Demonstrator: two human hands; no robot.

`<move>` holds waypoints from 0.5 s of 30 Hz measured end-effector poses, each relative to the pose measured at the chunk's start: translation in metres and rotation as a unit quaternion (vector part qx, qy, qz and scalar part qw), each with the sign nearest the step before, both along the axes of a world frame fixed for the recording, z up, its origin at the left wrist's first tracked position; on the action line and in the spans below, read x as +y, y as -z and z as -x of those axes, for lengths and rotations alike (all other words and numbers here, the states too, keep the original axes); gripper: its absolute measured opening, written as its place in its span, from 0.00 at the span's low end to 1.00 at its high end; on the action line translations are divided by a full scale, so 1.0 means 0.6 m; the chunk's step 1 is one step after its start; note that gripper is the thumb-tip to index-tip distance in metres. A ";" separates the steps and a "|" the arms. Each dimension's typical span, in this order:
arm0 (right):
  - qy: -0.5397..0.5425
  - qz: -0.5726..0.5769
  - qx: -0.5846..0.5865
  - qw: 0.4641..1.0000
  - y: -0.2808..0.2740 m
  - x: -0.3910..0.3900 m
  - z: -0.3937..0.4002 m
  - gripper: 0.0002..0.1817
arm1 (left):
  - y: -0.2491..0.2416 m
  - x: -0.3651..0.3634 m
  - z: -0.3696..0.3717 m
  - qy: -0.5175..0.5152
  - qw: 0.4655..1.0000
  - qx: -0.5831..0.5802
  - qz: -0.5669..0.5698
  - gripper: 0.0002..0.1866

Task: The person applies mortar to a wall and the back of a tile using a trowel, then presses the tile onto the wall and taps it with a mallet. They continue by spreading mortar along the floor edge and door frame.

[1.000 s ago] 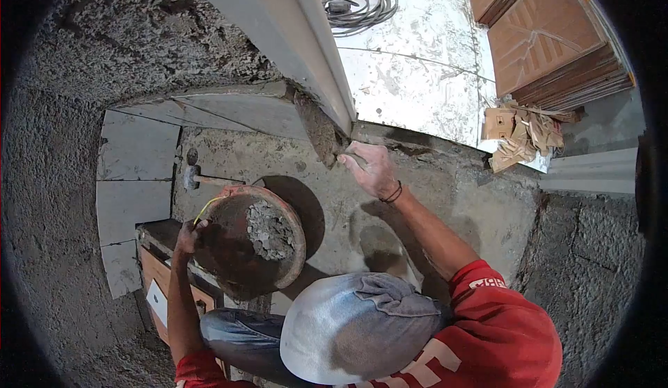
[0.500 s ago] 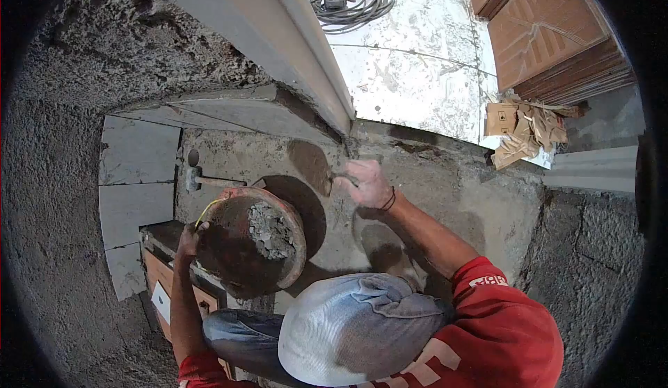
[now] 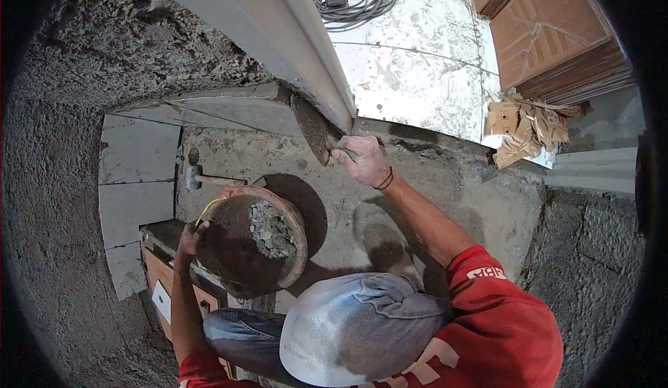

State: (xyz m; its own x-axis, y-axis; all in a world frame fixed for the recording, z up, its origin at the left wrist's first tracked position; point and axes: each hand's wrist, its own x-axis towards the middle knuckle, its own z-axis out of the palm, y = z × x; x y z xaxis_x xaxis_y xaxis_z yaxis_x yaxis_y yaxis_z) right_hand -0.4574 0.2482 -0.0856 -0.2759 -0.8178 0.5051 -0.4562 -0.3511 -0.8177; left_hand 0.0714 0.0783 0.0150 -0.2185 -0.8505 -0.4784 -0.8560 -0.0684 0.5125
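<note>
My right hand (image 3: 362,160) is closed round the handle of a trowel (image 3: 310,131). The trowel's dirty blade points up and left, close to the edge of the tiled wall (image 3: 250,115) beside the pale door frame (image 3: 316,54). My left hand (image 3: 192,238) grips the left rim of a round, reddish basin (image 3: 300,249), near a yellow cord (image 3: 207,211). Lumpy grey mortar (image 3: 273,231) lies on the right side inside the basin, which tilts against my knee. A mallet (image 3: 195,178) rests on the floor just beyond the basin.
Rough cement walls (image 3: 56,200) rise at the left and right. Beyond the doorway, a coiled cable (image 3: 351,2) lies on a white floor (image 3: 410,75). Stacked cardboard boxes (image 3: 550,30) and torn cardboard (image 3: 525,131) are at the upper right. A tile box (image 3: 160,284) stands beside my left arm.
My right hand has moved up a little, bringing the trowel blade up to the tiled wall's edge by the door frame. My left hand and the basin have stayed in place.
</note>
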 end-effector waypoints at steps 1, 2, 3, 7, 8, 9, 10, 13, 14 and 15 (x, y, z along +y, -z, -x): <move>-0.006 0.012 0.003 1.000 0.000 -0.002 0.002 0.13 | -0.005 0.002 0.006 0.018 1.000 -0.004 0.012 0.24; -0.006 0.012 0.003 1.000 0.000 -0.001 0.005 0.13 | 0.000 0.000 -0.001 0.018 1.000 -0.004 0.012 0.24; -0.024 0.015 0.015 1.000 -0.002 0.000 0.008 0.13 | 0.008 -0.002 -0.013 -0.019 0.999 0.042 -0.027 0.24; -0.138 -0.014 0.078 0.987 0.008 0.025 0.009 0.12 | -0.034 0.018 0.049 -0.018 1.000 -0.010 -0.013 0.22; -0.139 -0.013 0.076 0.987 0.004 0.034 0.001 0.12 | -0.016 0.005 0.026 -0.019 1.000 -0.012 -0.011 0.22; -0.134 -0.002 0.079 0.988 -0.002 0.043 -0.007 0.10 | 0.023 -0.017 -0.020 -0.023 0.998 0.025 -0.043 0.22; -0.130 0.008 0.083 0.988 -0.005 0.047 -0.009 0.09 | 0.046 -0.026 -0.047 -0.028 0.995 0.063 -0.074 0.22; -0.088 -0.012 0.048 0.995 0.036 0.052 -0.014 0.07 | 0.020 -0.005 -0.044 -0.042 0.994 0.063 -0.079 0.22; -0.088 -0.010 0.049 0.995 0.027 0.050 -0.011 0.07 | 0.004 0.001 -0.022 -0.043 0.994 0.063 -0.077 0.22; -0.058 0.007 0.030 0.998 0.008 0.043 -0.006 0.07 | -0.018 0.009 0.007 -0.061 0.993 0.047 -0.087 0.22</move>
State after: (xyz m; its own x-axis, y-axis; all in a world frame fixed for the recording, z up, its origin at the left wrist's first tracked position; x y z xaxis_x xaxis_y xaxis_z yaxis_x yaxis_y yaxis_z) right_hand -0.4535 0.2742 -0.0906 -0.1489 -0.8352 0.5294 -0.4595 -0.4156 -0.7849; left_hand 0.0672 0.0839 0.0260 -0.1694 -0.7798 -0.6026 -0.7841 -0.2638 0.5617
